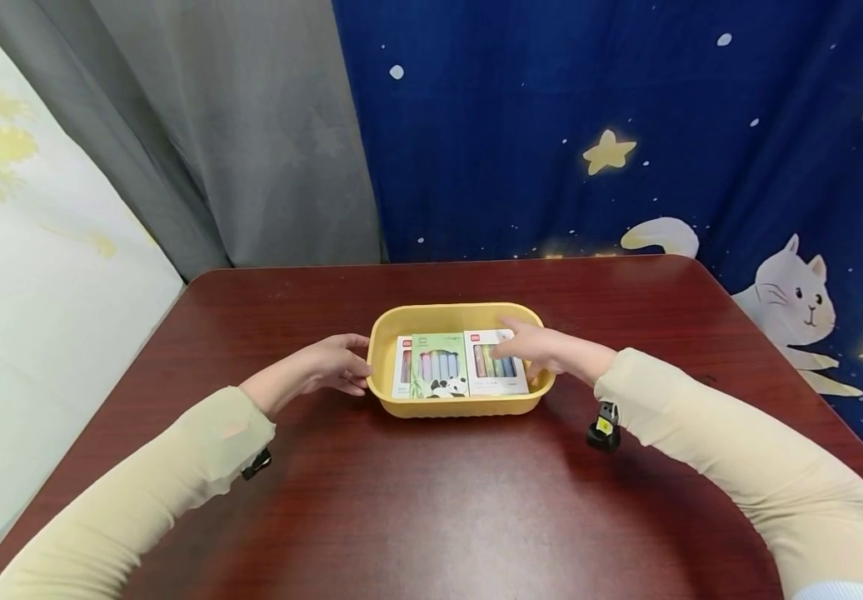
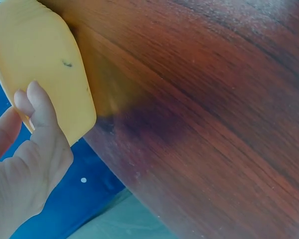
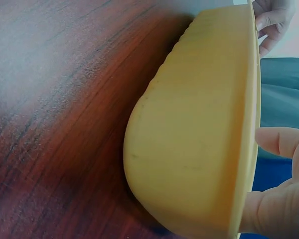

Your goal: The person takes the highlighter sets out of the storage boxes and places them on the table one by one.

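Observation:
A yellow plastic basket [image 1: 457, 407] sits on the table, with flat boxes of pens or crayons lying inside. The green box [image 1: 439, 342] with a panda print overlaps a white box [image 1: 401, 390] on its left. Another white box [image 1: 496, 385] lies on the right. At the basket's left end, my left hand [image 1: 337, 364] rests its fingertips against the outer wall and rim, its fingers loosely bent. My right hand [image 1: 540, 346] reaches over the right rim, fingers spread above the right white box; the rim hides part of them in the right wrist view.
The dark red wooden table [image 1: 431, 500] extends around the basket on all sides. Behind it hang a grey curtain [image 1: 251, 125] and a blue curtain [image 1: 491, 125] with stars and a cat. A white patterned panel [image 1: 42, 333] stands along the left.

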Demonstrator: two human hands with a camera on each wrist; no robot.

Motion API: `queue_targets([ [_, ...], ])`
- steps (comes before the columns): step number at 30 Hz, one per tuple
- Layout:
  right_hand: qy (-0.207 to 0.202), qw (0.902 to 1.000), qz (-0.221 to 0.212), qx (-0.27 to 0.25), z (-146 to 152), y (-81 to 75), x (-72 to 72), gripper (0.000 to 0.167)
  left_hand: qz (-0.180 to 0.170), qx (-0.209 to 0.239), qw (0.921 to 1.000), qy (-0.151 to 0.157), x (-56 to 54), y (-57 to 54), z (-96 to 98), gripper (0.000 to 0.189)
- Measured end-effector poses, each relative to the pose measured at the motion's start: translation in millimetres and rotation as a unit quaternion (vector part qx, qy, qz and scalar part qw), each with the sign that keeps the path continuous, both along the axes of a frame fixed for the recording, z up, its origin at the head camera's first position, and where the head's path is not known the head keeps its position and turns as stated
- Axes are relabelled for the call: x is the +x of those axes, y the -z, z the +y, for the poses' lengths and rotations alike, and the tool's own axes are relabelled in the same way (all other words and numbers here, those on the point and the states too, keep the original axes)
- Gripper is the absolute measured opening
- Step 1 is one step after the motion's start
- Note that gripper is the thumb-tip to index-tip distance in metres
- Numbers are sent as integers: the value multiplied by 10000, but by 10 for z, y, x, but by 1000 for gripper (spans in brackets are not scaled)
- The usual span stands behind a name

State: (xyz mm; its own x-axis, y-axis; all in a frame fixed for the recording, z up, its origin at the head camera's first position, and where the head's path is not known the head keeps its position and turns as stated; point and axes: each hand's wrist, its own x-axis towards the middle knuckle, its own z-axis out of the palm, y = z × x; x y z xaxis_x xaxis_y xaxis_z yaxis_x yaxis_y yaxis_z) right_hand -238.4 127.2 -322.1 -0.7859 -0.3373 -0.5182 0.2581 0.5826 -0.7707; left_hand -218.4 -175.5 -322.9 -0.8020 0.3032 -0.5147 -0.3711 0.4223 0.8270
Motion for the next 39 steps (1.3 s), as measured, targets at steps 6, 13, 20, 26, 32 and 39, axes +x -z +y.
queue_targets([
  [6,6,9999,-112,-63,15,32,6,79,-19,104,9999,-6,-1,27,-24,64],
  [13,174,9988,-329,-334,20,53,-21,76,-89,293,9995,-104,-2,31,-35,65],
  [20,183,9982,-400,-396,17,35,-6,75,-230,500,9980,-296,-3,56,-64,66],
  [26,214,9979,-461,-394,16,-3,4,75,-239,553,9978,-266,-8,64,-73,67],
  [32,188,9978,-467,-423,16,-29,1,74,-273,543,9977,-302,-10,53,-66,67],
  [39,151,9959,-523,-728,44,-45,-4,73,-275,543,9977,-293,-13,66,-69,67],
])
